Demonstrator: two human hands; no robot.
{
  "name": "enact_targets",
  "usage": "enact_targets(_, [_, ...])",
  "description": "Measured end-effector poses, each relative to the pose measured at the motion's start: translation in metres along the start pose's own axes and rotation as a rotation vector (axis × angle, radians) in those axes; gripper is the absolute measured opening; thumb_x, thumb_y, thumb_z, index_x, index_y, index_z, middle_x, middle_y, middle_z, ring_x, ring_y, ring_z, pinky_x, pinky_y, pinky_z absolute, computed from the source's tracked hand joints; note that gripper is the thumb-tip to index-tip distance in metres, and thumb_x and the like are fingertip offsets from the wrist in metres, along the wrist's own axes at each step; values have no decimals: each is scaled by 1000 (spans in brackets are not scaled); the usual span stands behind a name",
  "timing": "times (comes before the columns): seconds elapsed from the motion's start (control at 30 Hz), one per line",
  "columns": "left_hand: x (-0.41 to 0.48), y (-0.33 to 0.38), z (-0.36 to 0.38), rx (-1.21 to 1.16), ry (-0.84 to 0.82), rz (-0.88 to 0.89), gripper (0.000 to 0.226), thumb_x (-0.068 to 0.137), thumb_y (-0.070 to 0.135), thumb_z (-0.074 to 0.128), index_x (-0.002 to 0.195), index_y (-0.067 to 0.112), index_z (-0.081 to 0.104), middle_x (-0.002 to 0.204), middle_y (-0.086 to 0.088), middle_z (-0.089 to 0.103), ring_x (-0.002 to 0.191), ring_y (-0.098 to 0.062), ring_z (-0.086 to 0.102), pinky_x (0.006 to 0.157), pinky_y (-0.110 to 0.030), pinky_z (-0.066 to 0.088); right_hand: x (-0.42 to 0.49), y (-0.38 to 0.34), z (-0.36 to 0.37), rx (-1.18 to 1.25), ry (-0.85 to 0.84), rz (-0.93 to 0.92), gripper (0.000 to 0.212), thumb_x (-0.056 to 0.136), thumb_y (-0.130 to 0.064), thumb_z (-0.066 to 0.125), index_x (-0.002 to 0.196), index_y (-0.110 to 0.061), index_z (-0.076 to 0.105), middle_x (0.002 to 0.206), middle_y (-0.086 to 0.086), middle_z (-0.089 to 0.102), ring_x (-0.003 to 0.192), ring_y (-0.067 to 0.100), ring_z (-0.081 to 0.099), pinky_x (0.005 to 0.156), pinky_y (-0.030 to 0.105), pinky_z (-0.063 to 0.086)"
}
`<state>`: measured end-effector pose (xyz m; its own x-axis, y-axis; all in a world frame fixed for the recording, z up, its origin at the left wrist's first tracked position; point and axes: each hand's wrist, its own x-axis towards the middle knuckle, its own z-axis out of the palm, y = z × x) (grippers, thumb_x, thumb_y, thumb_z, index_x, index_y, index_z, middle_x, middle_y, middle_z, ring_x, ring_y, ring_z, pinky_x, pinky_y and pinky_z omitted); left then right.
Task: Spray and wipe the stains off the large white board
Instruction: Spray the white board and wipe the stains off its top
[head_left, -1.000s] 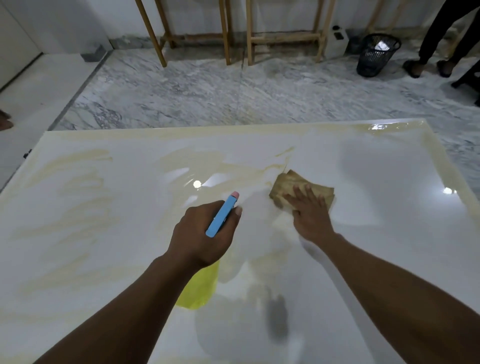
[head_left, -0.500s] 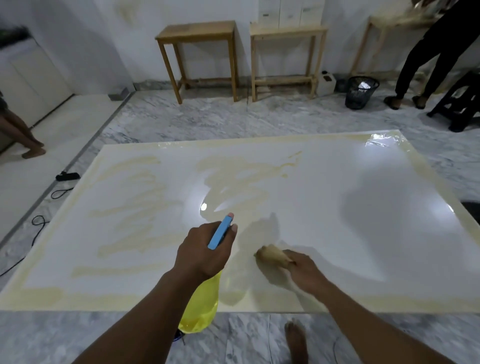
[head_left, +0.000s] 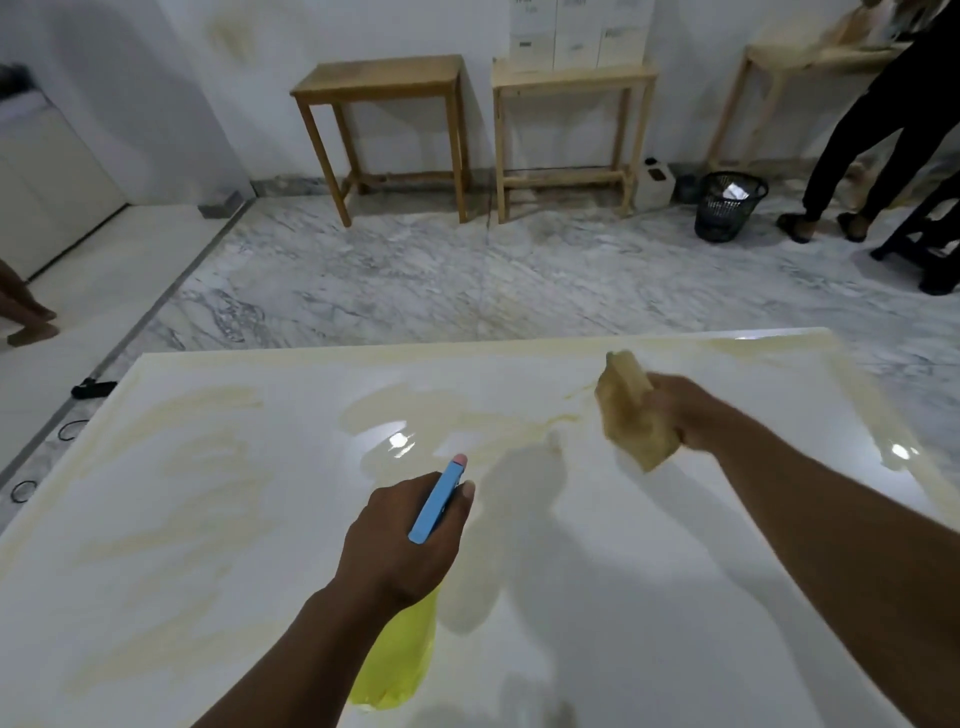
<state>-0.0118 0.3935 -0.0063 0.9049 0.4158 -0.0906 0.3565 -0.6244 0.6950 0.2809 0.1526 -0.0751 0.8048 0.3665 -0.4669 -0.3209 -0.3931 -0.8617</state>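
The large white board (head_left: 597, 597) is lying flat on a grey marble floor (head_left: 467, 280), filling the lower part of the view. Yellowish stains (head_left: 197, 405) are streaking its left half, its middle and its far edge. The left hand (head_left: 400, 540) is gripping a spray bottle (head_left: 402, 662) over the near middle of the board, its fingers curling round the neck, the blue spray head (head_left: 437, 505) pointing away from the person and the yellow body hanging below the wrist. The right hand (head_left: 685, 410) is clenching a tan cloth (head_left: 631, 415) over the far right part of the board, beside the end of a stain streak. The cloth is blurred, so I cannot tell whether it is touching the surface. Beyond the board, two wooden tables (head_left: 384, 83) are standing against the white wall, the right one carrying white boxes (head_left: 576, 31). A black mesh basket (head_left: 727, 208) is sitting on the floor to their right, and a person in black trousers (head_left: 878, 130) is standing just past it.
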Motion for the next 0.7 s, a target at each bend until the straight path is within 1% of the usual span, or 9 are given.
enact_targets(0.1, [33,-1,9,-1,-6,-10,48,93,68,46,75,25,57,64,-4,64,55,-26,69,59,-55,59,59,-47,-9,-543,186,-163,32,90,-18,49,114,-3,63,110,19,63,98,32,58,79,37,41])
enact_targets(0.13, [42,-3,12,-2,-7,-16,51,91,71,44,77,24,59,65,-4,65,55,-26,69,60,-56,59,78,-51,-8,-660,205,-199,27,90,-17,49,112,-6,62,112,18,63,100,34,59,80,37,40])
enact_targets(0.23, [62,-15,21,-9,2,-24,56,90,74,43,80,21,61,66,-5,66,56,-29,68,59,-55,60,132,-28,4,-822,77,-231,35,91,-6,48,123,-15,59,131,17,60,115,35,56,85,36,41])
enact_targets(0.27, [66,-19,24,-14,4,-27,55,91,73,45,80,22,60,67,-4,67,55,-29,67,58,-54,60,147,-13,10,-880,2,-186,41,95,-11,47,134,-20,54,144,14,52,130,34,48,97,37,39])
enact_targets(0.3, [68,-22,25,-14,5,-30,53,92,72,46,79,22,59,67,-4,67,55,-30,67,57,-54,60,159,4,16,-963,-48,-149,46,99,-19,44,145,-25,45,156,9,39,143,32,33,110,43,30])
enact_targets(0.37, [68,-29,25,-1,10,-36,46,95,66,48,78,25,58,64,-4,66,54,-29,67,58,-53,59,176,35,27,-1103,-7,-166,53,100,-31,35,153,-31,31,165,5,20,152,33,12,119,57,11])
enact_targets(0.43, [66,-37,24,19,22,-44,45,96,63,49,77,23,59,63,-5,65,54,-28,67,59,-54,58,178,57,36,-1177,96,-272,61,93,-42,24,151,-28,37,162,11,27,150,39,18,115,64,17])
enact_targets(0.53, [58,-51,21,19,22,-77,52,94,66,47,78,19,60,66,-5,68,56,-29,67,60,-54,59,165,77,45,-1196,81,-345,67,87,-42,23,145,-19,48,156,19,38,143,46,31,107,68,28])
enact_targets(0.7, [29,-62,10,14,23,-114,47,94,66,48,77,23,57,66,-2,67,56,-29,68,61,-55,61,111,92,80,-1121,114,-394,61,89,-30,35,149,-23,42,161,13,29,150,39,20,115,63,18])
